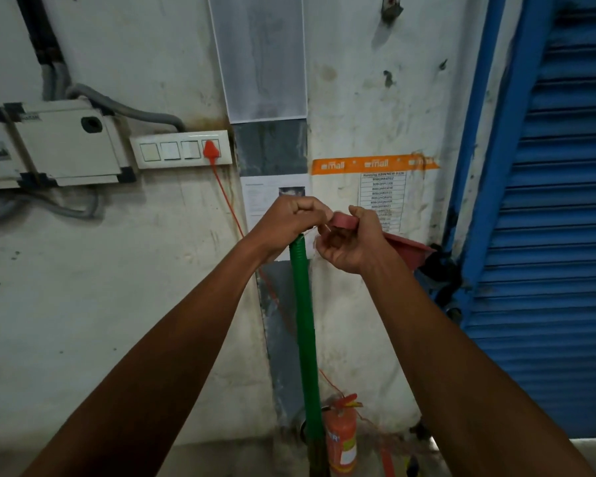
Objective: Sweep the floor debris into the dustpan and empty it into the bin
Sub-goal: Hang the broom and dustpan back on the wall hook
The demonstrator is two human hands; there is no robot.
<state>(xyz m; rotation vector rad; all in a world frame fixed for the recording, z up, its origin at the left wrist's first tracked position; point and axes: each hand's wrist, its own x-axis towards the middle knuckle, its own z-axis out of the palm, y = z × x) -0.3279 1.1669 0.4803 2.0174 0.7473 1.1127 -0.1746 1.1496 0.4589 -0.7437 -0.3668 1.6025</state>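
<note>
A broom with a green ribbed handle [305, 332] hangs or stands upright against the white wall. My left hand [289, 223] grips its top end, fingers curled, with a thin string showing beside the knuckles. My right hand [350, 242] holds the pink handle of a red dustpan [410, 249], whose pan sticks out to the right behind my wrist. Both hands are raised close together at the wall. The broom's bristles are hidden at the bottom edge.
A red fire extinguisher [341, 438] stands on the floor beside the broom. A switchboard with a red plug [210, 149] and orange cord [227, 201] sits left, next to an electrical box [66, 142]. A blue roller shutter [558, 235] fills the right side.
</note>
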